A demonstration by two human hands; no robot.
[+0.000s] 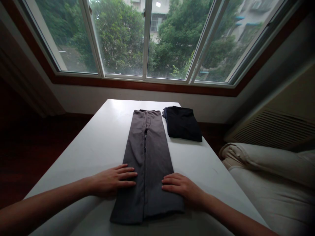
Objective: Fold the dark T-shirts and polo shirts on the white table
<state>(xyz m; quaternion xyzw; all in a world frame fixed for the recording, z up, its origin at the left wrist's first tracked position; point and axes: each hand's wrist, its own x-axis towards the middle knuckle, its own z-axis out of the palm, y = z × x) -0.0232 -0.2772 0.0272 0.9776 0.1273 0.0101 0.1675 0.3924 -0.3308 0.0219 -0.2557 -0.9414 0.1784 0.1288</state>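
Observation:
A pair of dark grey trousers (pixel 157 154) lies flat and lengthwise on the white table (pixel 98 144). Its waistband is at the far end, and the two leg hems point toward me. My left hand (pixel 113 179) rests palm down on the outer edge of the left leg, fingers stretched out. On the outer edge of the right leg lies my right hand (pixel 183 187), also flat with extended fingers. Neither hand grips the cloth. A narrow gap shows between the legs below the crotch.
A stack of folded dark clothes (pixel 183 123) sits at the table's far right. Beyond the table is a wide sliding window (pixel 145 42). To the right stands a beige sofa (pixel 270 190), and a curtain (pixel 27 72) hangs at the left.

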